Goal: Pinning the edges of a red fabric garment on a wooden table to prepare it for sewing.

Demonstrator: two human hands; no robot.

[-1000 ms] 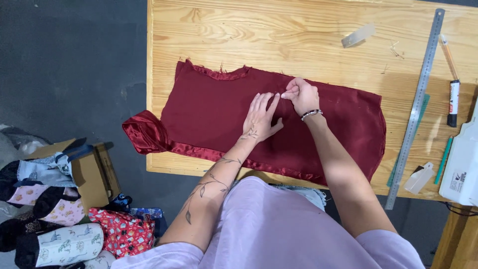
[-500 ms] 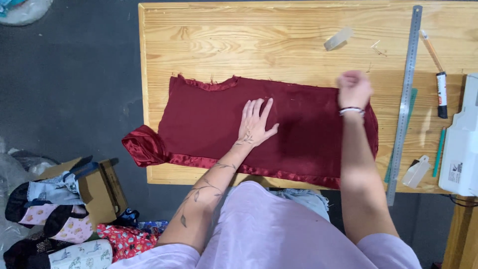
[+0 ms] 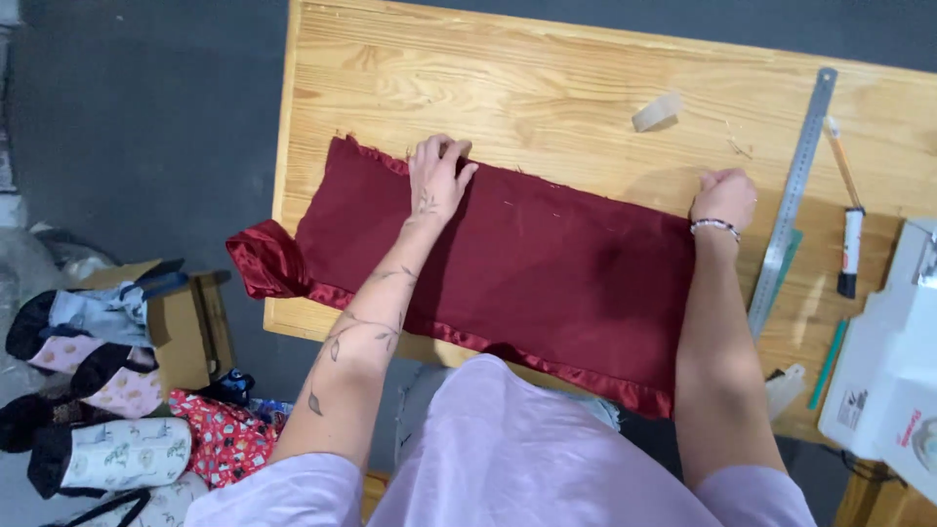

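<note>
- Since half a second ago, my left hand (image 3: 436, 179) has slid from the middle of the dark red fabric (image 3: 527, 268) up to its far edge, and my right hand (image 3: 723, 198) has settled at the fabric's far right corner.
- Left hand lies palm down on the cloth, fingers loosely spread and curled at the tips over the frayed far edge; it presses rather than pinches, so I call it released.
- Right hand is clenched into a fist at the corner of the fabric; I cannot tell whether cloth is pinched inside it.
- Fabric lies flat along the near half of the wooden table (image 3: 547, 78), its satin-hemmed left end (image 3: 265, 262) bunched and hanging off the table's left edge.
- Just right of my right hand, a steel ruler (image 3: 793, 200) lies slanted, with a marker pen (image 3: 850, 249) beyond it and a white sewing machine (image 3: 893, 376) at the right edge.
- Small piece of tape (image 3: 657, 111) sits on bare wood, well apart from both hands.
- On the floor to the left, an open cardboard box (image 3: 185, 327) stands beside a heap of printed fabric items (image 3: 107, 429); what lies inside the box I cannot make out.
</note>
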